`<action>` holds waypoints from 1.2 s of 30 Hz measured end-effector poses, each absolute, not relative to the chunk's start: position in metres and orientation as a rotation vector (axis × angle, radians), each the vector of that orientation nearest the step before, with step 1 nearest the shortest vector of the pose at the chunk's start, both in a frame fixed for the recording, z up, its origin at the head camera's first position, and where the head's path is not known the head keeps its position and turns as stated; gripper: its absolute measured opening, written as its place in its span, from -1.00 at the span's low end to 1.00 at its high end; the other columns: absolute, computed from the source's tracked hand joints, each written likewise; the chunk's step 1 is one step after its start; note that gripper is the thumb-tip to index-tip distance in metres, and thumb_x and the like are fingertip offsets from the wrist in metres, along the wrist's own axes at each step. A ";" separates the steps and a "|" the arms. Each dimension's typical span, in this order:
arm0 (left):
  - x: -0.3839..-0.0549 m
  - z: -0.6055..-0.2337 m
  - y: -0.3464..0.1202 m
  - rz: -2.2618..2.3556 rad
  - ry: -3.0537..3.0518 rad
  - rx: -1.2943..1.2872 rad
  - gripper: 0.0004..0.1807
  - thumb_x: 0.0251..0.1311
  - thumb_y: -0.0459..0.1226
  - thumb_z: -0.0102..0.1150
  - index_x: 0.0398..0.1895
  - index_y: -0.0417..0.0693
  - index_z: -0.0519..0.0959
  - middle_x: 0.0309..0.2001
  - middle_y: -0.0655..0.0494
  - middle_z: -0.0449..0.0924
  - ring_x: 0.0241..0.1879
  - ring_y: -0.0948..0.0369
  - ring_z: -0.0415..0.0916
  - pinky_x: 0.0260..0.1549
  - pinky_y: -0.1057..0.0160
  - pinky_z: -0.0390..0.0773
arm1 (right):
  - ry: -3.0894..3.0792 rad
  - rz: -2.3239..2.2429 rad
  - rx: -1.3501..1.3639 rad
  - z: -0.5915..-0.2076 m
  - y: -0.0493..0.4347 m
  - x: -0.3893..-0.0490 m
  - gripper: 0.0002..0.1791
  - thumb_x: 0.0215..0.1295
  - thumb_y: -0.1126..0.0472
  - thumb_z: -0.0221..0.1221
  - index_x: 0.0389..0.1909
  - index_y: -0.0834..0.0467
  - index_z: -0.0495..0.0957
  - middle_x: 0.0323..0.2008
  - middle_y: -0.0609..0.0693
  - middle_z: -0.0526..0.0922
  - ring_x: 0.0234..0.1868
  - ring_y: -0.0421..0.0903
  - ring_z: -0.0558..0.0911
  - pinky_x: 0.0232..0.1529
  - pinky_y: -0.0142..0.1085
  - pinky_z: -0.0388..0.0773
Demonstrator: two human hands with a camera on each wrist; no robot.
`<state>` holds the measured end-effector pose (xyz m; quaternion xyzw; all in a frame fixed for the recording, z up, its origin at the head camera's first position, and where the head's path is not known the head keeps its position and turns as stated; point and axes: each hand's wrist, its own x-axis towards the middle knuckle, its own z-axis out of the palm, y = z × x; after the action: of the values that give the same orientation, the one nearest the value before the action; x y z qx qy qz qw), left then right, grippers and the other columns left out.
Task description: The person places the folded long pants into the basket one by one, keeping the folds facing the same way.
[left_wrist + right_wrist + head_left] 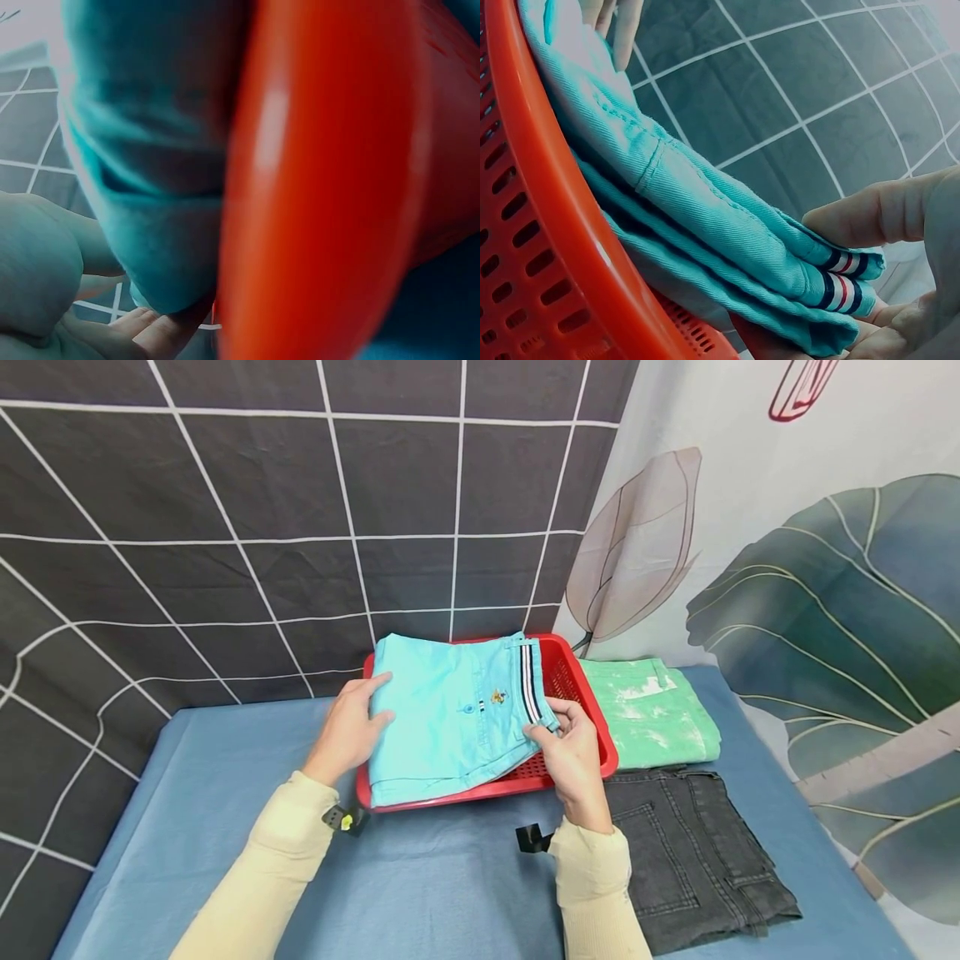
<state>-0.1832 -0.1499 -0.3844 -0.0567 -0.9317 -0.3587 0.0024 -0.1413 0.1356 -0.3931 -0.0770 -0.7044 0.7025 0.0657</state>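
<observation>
Folded light-blue shorts (442, 718) lie over a red plastic basket (592, 727), with a striped waistband at the right end. My left hand (348, 727) holds their left edge; in the left wrist view its fingers (161, 334) meet the folded cloth beside the basket's rim. At the waistband my right hand (573, 760) pinches the layers, thumb on top and fingers beneath, as the right wrist view shows. That view also shows several stacked layers of the shorts (705, 217) above the perforated basket wall (525, 247).
Right of the basket lies a folded green garment (652, 714) with white patches. Nearer, beside my right forearm, are folded dark grey jeans (690, 860). A blue cloth (435, 885) covers the surface. Behind hangs a dark gridded curtain (262, 510), with a leaf-print one (750, 527) on the right.
</observation>
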 end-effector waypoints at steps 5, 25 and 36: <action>-0.183 -0.384 -0.148 -1.070 -2.962 -0.189 -0.33 0.34 -0.37 0.20 0.50 -0.15 0.28 0.40 -0.28 0.25 0.38 -0.15 0.23 0.35 -0.16 0.23 | -2.144 2.111 -0.241 -0.394 0.136 -0.141 -0.54 0.24 0.52 0.16 0.19 0.35 0.40 0.01 0.31 0.62 -0.28 -0.22 0.66 -0.27 -0.42 0.60; -0.174 -0.385 -0.149 -1.018 -3.096 -0.402 -0.10 0.19 -0.09 0.37 0.54 -0.15 0.21 0.59 -0.28 -0.29 0.52 -0.24 -0.09 0.27 -0.25 0.33 | -2.305 2.034 -0.242 -0.394 0.142 -0.143 -0.50 0.25 0.47 0.22 0.22 0.31 0.39 0.06 0.26 0.64 -0.14 -0.12 0.64 -0.20 -0.45 0.55; -0.174 -0.386 -0.147 -0.967 -3.091 -0.466 -0.11 0.17 -0.11 0.40 0.52 -0.19 0.24 0.58 -0.27 -0.19 0.51 -0.20 -0.05 0.29 -0.22 0.32 | -2.339 2.034 -0.233 -0.396 0.143 -0.144 -0.49 0.27 0.47 0.22 0.23 0.32 0.37 0.09 0.26 0.62 -0.05 -0.04 0.65 -0.16 -0.46 0.56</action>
<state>-0.1744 -0.1473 -0.3863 -0.1422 -0.9426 -0.2950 -0.0653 -0.1440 0.1431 -0.3959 -0.0748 -0.7523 0.6543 0.0165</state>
